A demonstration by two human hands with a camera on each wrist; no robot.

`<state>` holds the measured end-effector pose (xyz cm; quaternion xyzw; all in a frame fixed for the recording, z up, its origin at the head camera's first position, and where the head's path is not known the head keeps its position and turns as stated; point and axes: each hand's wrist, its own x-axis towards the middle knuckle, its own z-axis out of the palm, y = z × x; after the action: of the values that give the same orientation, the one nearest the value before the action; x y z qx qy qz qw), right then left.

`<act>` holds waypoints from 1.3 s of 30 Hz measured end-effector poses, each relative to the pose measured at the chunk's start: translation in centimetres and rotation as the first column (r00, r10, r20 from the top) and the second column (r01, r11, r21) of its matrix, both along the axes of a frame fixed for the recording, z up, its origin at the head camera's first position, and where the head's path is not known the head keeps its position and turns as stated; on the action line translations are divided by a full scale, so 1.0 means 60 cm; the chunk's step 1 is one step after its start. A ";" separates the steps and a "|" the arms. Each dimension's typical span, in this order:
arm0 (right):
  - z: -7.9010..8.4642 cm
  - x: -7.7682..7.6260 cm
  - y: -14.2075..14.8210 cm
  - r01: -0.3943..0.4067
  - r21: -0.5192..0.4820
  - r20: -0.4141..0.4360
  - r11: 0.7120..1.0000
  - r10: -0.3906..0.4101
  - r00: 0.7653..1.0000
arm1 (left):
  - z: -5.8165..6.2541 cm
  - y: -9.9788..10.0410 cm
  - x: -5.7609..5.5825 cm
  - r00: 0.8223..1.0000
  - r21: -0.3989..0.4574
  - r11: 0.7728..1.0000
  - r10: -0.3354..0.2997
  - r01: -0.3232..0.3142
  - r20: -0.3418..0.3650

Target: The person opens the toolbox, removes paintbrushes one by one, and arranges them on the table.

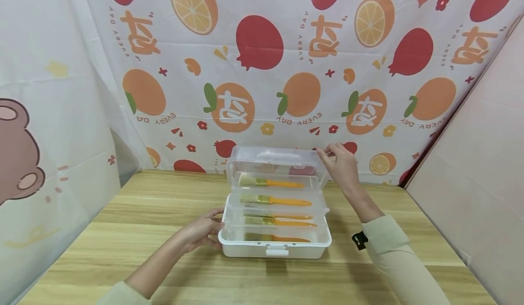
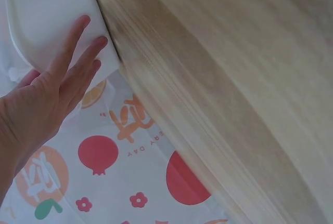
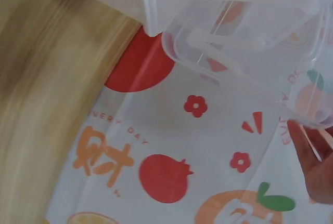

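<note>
A white toolbox (image 1: 241, 250) with a clear lid (image 1: 278, 154) and clear tiered trays (image 1: 282, 210) stands raised open on the table. Several paintbrushes (image 1: 288, 201) with orange handles and pale bristles lie across its tiers. My left hand (image 1: 202, 232) rests against the box's left side; in the left wrist view its fingers (image 2: 66, 52) lie straight along the white wall. Up at the lid's right edge, my right hand (image 1: 343, 165) pinches the clear plastic between thumb and fingers. Only part of this hand (image 3: 317, 174) shows in the right wrist view, beside the lid's rim (image 3: 291, 112).
The wooden table (image 1: 172, 184) carries the box near its middle. Right behind the box hangs a fruit-printed cloth (image 1: 262, 127). Pale cloth walls (image 1: 53, 136) close off both sides. A black device (image 1: 360, 240) sits at the right wrist.
</note>
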<state>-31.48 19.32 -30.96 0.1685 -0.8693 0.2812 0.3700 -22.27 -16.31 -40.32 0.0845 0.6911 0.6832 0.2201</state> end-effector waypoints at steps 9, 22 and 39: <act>-0.032 -0.004 0.039 -0.284 -0.332 0.217 0.899 0.366 0.905 | 0.001 0.002 -0.001 1.000 0.000 1.000 0.003 -0.003 -0.003; -0.094 0.001 0.056 -0.383 -0.629 0.192 0.677 0.612 0.767 | -0.002 0.006 0.019 1.000 0.014 1.000 0.007 -0.006 -0.008; -0.163 -0.021 0.043 -0.201 -0.735 0.306 0.648 0.581 0.754 | 0.000 0.001 0.009 1.000 0.013 1.000 -0.002 0.002 -0.005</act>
<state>-32.77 21.89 -40.75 0.1357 -0.7157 0.6800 0.0835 -21.75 -16.23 -40.35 0.0883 0.6873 0.6871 0.2185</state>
